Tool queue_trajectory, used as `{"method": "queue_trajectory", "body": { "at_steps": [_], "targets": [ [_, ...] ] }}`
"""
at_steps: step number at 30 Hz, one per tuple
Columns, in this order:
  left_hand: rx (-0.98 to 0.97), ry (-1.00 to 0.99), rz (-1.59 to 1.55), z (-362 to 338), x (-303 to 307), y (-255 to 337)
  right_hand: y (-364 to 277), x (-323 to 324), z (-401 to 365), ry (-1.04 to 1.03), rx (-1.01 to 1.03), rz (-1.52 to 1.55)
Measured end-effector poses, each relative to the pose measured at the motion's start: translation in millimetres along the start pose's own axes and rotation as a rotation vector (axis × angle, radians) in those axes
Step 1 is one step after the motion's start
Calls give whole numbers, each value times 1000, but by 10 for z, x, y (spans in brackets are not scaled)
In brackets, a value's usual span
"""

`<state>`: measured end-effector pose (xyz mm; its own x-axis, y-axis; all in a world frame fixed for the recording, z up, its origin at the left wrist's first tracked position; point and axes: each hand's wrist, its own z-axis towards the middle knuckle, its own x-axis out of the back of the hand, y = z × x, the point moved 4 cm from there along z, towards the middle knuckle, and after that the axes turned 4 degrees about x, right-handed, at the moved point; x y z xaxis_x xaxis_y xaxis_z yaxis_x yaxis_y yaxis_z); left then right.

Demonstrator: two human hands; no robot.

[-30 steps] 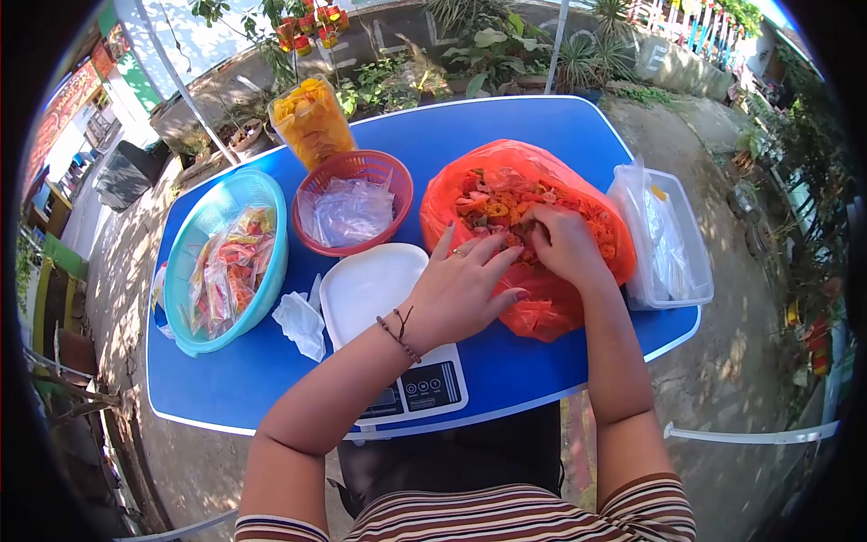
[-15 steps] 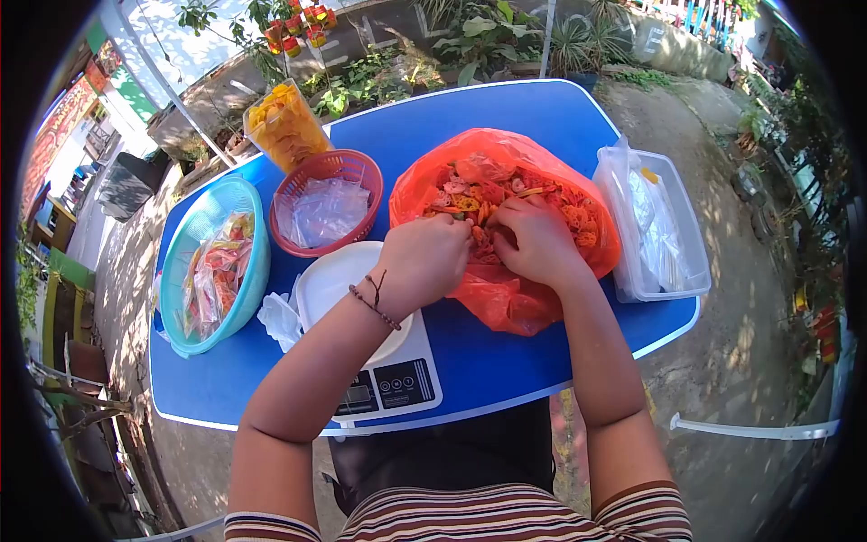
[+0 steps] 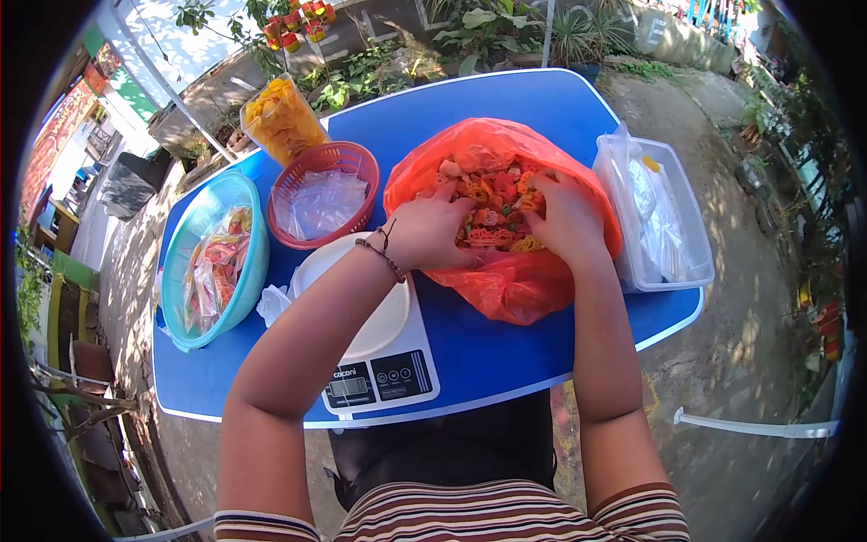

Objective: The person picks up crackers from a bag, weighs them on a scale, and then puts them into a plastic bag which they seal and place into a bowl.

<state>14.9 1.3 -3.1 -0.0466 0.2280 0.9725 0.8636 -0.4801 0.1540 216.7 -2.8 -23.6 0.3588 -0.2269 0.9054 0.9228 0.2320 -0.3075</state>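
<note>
An orange-red plastic bag (image 3: 515,303) stands wide-mouthed on the blue table. Inside it lies a heap of small lacy snack pieces (image 3: 492,212) in orange, red, pink and yellow. My left hand (image 3: 432,230) reaches in over the left rim, fingers parted at the side of the heap. Across from it, my right hand (image 3: 567,217) rests against the heap's right side, its fingers spread. Some fingertips of both hands are sunk among the pieces or hidden. A white kitchen scale (image 3: 411,361) with a round white plate (image 3: 388,312) sits below my left forearm.
On the blue table (image 3: 506,361), a turquoise basket (image 3: 257,262) holds filled packets and a red basket (image 3: 366,217) holds clear plastic bags. Behind them leans a container of yellow chips (image 3: 284,122). A clear plastic box (image 3: 691,244) with plastic bags stands at the right.
My hands have moved apart, from close together over the middle of the heap to its opposite sides. The fingers have spread, and more of the snack pieces show between them.
</note>
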Motion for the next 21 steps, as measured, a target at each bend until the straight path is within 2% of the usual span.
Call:
{"method": "queue_trajectory", "body": {
  "at_steps": [5,7,8,11,14,18,21],
  "targets": [
    [-52,-24,-34,-67,14,86,237,27,31,236,-31,-49],
    [-104,-88,-19,-49,-56,76,162,80,17,216,-72,41],
    [-82,-58,-13,-51,-62,55,113,100,9,206,-92,87],
    [-16,27,26,-81,-50,0,-103,132,-12,256,183,81],
    [54,94,90,-87,-19,-60,-304,52,-28,-40,319,169],
    [106,151,119,50,-87,-184,-421,-98,-161,-6,369,166],
    [110,159,161,24,-105,-154,-331,-109,-111,-37,280,151]
  ]
}}
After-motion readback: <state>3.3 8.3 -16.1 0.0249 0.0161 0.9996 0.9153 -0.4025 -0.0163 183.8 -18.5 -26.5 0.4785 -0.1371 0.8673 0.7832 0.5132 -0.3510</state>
